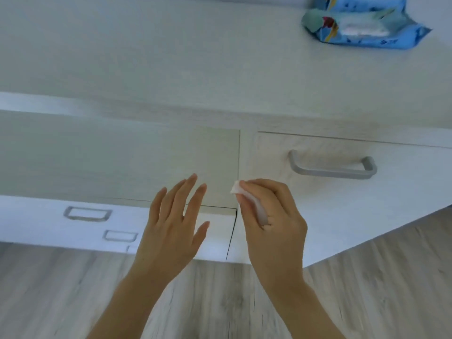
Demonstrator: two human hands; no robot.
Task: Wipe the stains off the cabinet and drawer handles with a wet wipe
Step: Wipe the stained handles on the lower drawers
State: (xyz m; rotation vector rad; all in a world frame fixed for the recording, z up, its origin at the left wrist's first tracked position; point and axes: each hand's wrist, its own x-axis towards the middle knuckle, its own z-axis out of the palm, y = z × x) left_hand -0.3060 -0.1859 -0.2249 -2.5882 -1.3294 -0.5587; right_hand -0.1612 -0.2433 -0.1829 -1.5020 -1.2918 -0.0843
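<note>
Against the pale cabinet front, the drawer handle [332, 166] runs crosswise, up-right of the right hand [271, 216] pinching the wet wipe [254, 206]; left hand [175, 226] spread, farther.

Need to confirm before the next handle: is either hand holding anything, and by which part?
The right hand pinches a folded white wet wipe along its middle, one end poking out past the fingertips. The left hand is spread and holds nothing.
</note>
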